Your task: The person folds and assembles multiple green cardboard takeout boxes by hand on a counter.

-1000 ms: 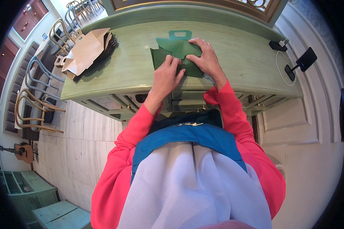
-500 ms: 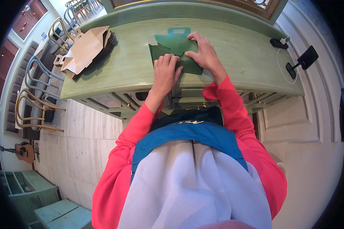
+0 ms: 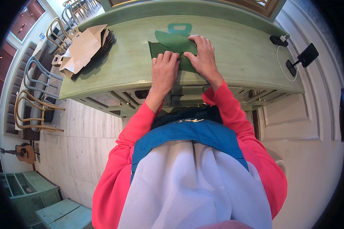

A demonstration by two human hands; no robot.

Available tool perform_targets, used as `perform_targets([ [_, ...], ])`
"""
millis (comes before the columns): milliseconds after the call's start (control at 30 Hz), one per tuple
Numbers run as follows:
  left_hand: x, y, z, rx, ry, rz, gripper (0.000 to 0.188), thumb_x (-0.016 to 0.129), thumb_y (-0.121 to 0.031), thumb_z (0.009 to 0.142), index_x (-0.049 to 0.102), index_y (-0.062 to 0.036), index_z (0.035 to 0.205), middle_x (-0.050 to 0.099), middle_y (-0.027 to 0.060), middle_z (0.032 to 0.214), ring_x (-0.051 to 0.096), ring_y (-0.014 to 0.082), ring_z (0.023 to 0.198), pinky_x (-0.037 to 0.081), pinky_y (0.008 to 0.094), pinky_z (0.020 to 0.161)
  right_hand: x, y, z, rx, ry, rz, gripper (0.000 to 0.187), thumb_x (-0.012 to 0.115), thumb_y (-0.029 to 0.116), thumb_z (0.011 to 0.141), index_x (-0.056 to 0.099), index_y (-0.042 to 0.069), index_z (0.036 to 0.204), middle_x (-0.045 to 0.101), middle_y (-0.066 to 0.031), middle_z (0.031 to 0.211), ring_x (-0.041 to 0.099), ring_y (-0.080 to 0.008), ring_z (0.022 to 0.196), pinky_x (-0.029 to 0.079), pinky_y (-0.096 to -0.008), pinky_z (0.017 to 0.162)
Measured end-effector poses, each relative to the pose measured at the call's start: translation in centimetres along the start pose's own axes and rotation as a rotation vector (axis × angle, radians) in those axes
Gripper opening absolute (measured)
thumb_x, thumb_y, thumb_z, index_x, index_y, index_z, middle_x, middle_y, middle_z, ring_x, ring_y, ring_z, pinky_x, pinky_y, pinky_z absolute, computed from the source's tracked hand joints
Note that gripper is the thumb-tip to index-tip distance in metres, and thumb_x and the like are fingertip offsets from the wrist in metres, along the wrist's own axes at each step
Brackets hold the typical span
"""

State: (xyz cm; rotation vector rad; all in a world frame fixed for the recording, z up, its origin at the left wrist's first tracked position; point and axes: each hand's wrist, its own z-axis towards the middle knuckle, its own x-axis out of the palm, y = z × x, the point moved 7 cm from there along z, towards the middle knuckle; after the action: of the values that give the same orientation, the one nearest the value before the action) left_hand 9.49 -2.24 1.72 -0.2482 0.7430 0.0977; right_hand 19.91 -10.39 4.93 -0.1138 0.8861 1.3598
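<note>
A dark green folded cardboard carry box (image 3: 172, 40) lies on the counter in front of me, its flaps partly overlapping. At its far side a teal handle (image 3: 179, 25) with a cut-out slot lies on the green countertop. My left hand (image 3: 165, 68) has its fingers curled over the near left part of the card, fingertips close to the middle seam. My right hand (image 3: 203, 57) grips the right side, fingers along the far edge and thumb pressed near the centre, almost meeting the left fingertips. The box's near edge is partly hidden by my hands.
A stack of flat brown cardboard boxes (image 3: 84, 53) lies at the counter's left end. To the right, a black phone-like device on a stand (image 3: 307, 55) and a white cable (image 3: 279, 63) sit near a black power socket (image 3: 278, 41). Chairs (image 3: 40, 72) and a guitar (image 3: 25, 153) stand at left.
My right hand has shifted slightly, with its thumb a little closer to the left fingertips. The right part of the green card has been drawn in under the hands.
</note>
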Motion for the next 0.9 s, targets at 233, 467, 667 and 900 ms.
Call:
perform_targets([
  [233,-1.5,-1.2,0.6,0.114,-0.112,0.088,0.027,0.07,-0.014,0.07,0.056,-0.0104,0.092,0.049,0.0075,0.103,0.045,0.0266,0.101,0.035,0.038,0.087,-0.2,1.5,-0.8,-0.086,-0.053,-0.1,0.05,0.073,0.015,0.068,0.05,0.009,0.111,0.055,-0.0109,0.104,0.05,-0.0297,0.103,0.035,-0.0431,0.091],
  [467,-0.2,0.8,1.3,0.191,0.036,-0.23,0.032,0.07,-0.007,0.068,0.053,-0.0064,0.095,0.047,0.0107,0.103,0.044,0.0311,0.098,0.036,0.0404,0.086,0.9,-0.8,1.2,0.013,-0.004,0.024,0.046,0.075,0.024,0.067,0.052,0.009,0.104,0.059,-0.0119,0.097,0.055,-0.0317,0.095,0.038,-0.0446,0.086],
  [667,-0.1,2.0,1.1,0.163,0.036,-0.305,0.032,0.072,-0.007,0.067,0.055,-0.007,0.095,0.048,0.0112,0.106,0.044,0.0305,0.1,0.036,0.0405,0.088,1.1,0.2,1.0,-0.054,-0.075,-0.011,0.043,0.074,0.023,0.068,0.053,0.005,0.101,0.06,-0.0116,0.095,0.056,-0.0314,0.094,0.041,-0.0409,0.082],
  [900,-0.9,4.2,0.8,0.099,-0.089,-0.317,0.029,0.071,-0.014,0.072,0.062,-0.0116,0.1,0.048,0.0094,0.123,0.041,0.0299,0.116,0.027,0.043,0.099,0.9,0.6,0.7,-0.118,-0.105,0.008,0.042,0.074,0.022,0.068,0.053,0.005,0.101,0.059,-0.0126,0.095,0.055,-0.0321,0.093,0.04,-0.0399,0.082],
])
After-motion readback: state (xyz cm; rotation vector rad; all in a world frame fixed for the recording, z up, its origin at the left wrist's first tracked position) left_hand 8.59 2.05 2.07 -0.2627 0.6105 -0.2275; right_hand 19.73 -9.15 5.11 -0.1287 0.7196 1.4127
